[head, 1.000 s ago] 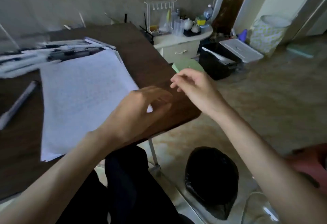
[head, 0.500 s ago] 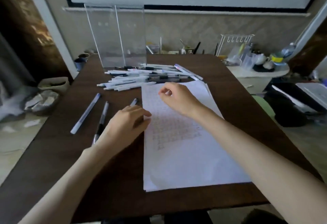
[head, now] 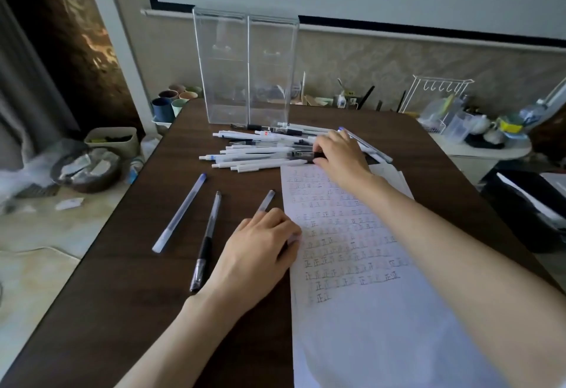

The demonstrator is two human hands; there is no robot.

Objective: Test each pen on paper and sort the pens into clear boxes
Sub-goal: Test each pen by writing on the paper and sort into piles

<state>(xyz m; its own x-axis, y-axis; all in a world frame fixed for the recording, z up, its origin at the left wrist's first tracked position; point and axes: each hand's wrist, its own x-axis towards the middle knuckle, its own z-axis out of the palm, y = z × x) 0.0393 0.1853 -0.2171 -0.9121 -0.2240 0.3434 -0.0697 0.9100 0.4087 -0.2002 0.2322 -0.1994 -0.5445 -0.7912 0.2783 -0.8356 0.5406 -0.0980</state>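
Head view looks down over a dark wooden table (head: 122, 265) with a person's two bare arms reaching across it. The right hand (head: 340, 158) is out at the near side of a pile of pens (head: 260, 148), mostly white barrels lying roughly parallel. Its fingers and thumb are curled in, pinching the end of a dark pen (head: 301, 154) that lies among the others in the pile.

The left hand (head: 260, 253) rests closer in, knuckles up and fingers loosely bent, with the fingertips down on the left edge of the paper (head: 352, 326). A grey-tipped pen (head: 266, 200) runs out from under this hand, and from here I cannot tell whether the hand grips it or only lies over it.

The paper is a white sheet stretching from just below the pile towards the person. Its upper half is covered in rows of small handwritten marks, and its lower part is bare.

Left of the paper, two more pens lie apart on the wood: a white pen with a blue cap (head: 180, 213) and, beside it, a black pen (head: 206, 240), both angled the same way.

Behind the pile, two tall clear boxes (head: 245, 66) stand upright side by side near the far edge of the table. Some cups (head: 174, 102) sit beyond the far left corner, and a white wire rack (head: 438, 93) stands off to the right.
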